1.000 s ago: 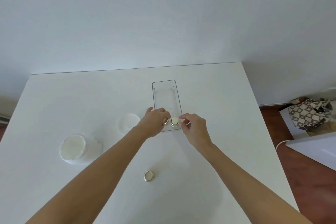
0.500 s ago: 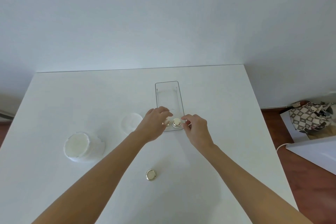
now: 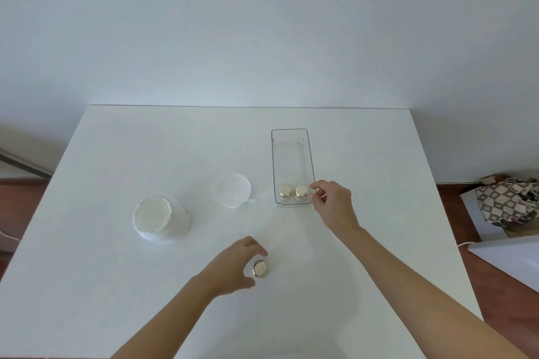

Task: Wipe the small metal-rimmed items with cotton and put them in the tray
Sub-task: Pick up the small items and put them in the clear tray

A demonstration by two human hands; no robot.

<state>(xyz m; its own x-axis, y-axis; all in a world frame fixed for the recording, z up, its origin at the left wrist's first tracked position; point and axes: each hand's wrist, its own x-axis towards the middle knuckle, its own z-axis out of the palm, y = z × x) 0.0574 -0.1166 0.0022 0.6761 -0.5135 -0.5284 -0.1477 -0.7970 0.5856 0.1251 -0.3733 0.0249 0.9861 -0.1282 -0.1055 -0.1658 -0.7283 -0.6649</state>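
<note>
A clear rectangular tray (image 3: 309, 154) stands on the white table (image 3: 145, 140). Two small gold metal-rimmed items (image 3: 285, 191) (image 3: 301, 192) sit side by side at its near end. A third metal-rimmed item (image 3: 260, 269) lies on the table nearer to me. My left hand (image 3: 233, 267) curls its thumb and fingers round this third item. Beside the tray's near right corner, my right hand (image 3: 332, 207) has loosely bent fingers and holds nothing. A white tub of cotton (image 3: 157, 217) stands at the left.
A small translucent cup (image 3: 233, 190) stands between the cotton tub and the tray. The table's right edge drops to a wooden floor, where a patterned bag (image 3: 507, 201) and a white board (image 3: 513, 259) lie. A wall runs behind the table.
My left hand left the tray and came back toward me to the loose item on the table. My right hand let go of the item in the tray and drew slightly right.
</note>
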